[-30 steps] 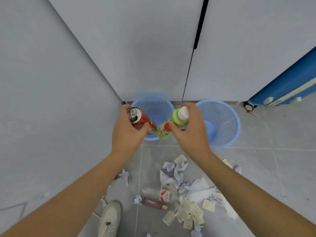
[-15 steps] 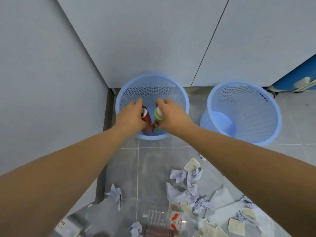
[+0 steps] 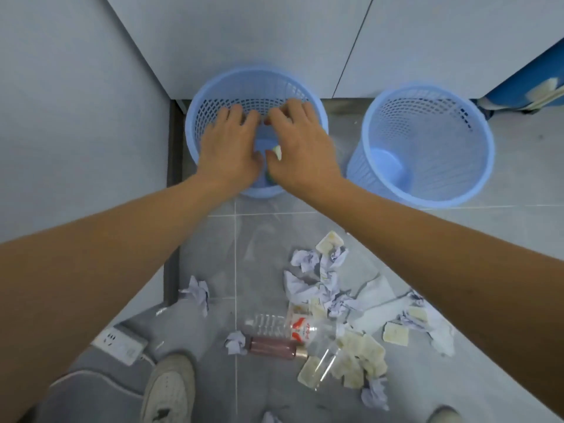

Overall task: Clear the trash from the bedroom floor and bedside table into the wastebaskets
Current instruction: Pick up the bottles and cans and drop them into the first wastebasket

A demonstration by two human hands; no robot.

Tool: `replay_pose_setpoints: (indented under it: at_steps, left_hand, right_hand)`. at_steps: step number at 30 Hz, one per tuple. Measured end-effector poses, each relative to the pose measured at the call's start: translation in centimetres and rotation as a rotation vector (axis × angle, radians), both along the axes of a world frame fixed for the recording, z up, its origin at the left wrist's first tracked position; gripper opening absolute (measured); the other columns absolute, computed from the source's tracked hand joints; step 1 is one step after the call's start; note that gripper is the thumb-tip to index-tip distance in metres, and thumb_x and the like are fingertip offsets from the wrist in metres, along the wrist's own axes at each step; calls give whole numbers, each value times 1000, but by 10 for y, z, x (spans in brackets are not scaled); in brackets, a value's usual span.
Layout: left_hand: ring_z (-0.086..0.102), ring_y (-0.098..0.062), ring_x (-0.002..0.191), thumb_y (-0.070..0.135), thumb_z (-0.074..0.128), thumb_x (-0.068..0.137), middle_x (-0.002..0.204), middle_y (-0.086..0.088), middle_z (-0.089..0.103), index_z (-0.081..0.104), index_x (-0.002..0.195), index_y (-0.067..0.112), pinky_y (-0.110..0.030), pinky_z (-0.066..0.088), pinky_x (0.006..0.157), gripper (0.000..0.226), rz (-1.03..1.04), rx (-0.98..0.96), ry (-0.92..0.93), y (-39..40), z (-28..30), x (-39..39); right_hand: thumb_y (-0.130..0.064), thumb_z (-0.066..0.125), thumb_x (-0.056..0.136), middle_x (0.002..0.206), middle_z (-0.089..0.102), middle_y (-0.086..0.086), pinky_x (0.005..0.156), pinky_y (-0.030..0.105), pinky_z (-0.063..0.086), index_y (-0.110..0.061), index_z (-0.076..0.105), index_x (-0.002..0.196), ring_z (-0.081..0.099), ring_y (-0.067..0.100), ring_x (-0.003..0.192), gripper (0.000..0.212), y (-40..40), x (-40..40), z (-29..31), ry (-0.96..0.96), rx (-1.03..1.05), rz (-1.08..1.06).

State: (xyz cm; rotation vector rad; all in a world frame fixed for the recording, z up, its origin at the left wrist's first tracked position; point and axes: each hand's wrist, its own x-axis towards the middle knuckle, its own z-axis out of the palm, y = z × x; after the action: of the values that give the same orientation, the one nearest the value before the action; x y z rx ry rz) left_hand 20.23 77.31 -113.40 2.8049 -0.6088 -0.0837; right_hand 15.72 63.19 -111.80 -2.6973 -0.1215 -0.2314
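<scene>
My left hand (image 3: 232, 148) and my right hand (image 3: 300, 151) hover side by side over the left blue wastebasket (image 3: 201, 96), fingers loosely spread and holding nothing. Between them, inside the basket, shows part of the green bottle with a white cap (image 3: 276, 152). The red can is hidden under my hands. The right blue wastebasket (image 3: 427, 190) stands apart with only its bare bottom visible. On the floor behind my arms lie crumpled papers (image 3: 308, 261), a clear plastic bottle (image 3: 274, 323), a small pink bottle (image 3: 271, 346) and several pale wrappers (image 3: 360, 352).
A grey wall rises on the left and white cabinet doors stand behind the baskets. A blue suitcase (image 3: 528, 83) sits at the far right. A white power strip (image 3: 119, 345) lies near my shoe (image 3: 169, 389) at the bottom left.
Both hands moved over the left wastebasket with the red can and the green bottle, then opened; the items dropped inside. The view came closer to the baskets.
</scene>
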Motion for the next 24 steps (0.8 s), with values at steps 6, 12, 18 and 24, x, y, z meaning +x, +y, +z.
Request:
replay_pose_setpoints:
  at_steps: [6,12,18,24]
  left_hand:
    - [57,-32,103,19,60,82,109,-10,60,59,111,9,-46,49,84,30,57,-278,128,8,62,-152]
    - [59,-29,115,29,66,90,125,-8,62,59,128,19,-48,53,93,40,115,13,673,37,31,-287]
    - [49,-28,129,34,65,91,144,-5,51,49,146,25,-45,50,101,58,-35,274,724,39,-48,-316]
    - [48,-28,129,37,71,84,142,-4,52,45,148,27,-44,49,100,69,-245,306,583,29,-113,-284]
  right_hand:
    - [-16,61,81,108,58,7,82,45,50,-13,59,107,56,30,103,27,-13,-171,32,192,276,-262]
    - [-23,68,88,118,58,3,85,40,52,-19,57,119,58,28,110,33,-9,-354,9,818,249,-278]
    - [-40,69,91,130,57,5,97,41,49,-20,50,132,57,28,119,50,-2,-419,-61,1115,402,-557]
    - [-52,78,82,124,61,10,94,40,49,-12,42,130,60,31,113,72,17,-392,-139,971,728,-1056]
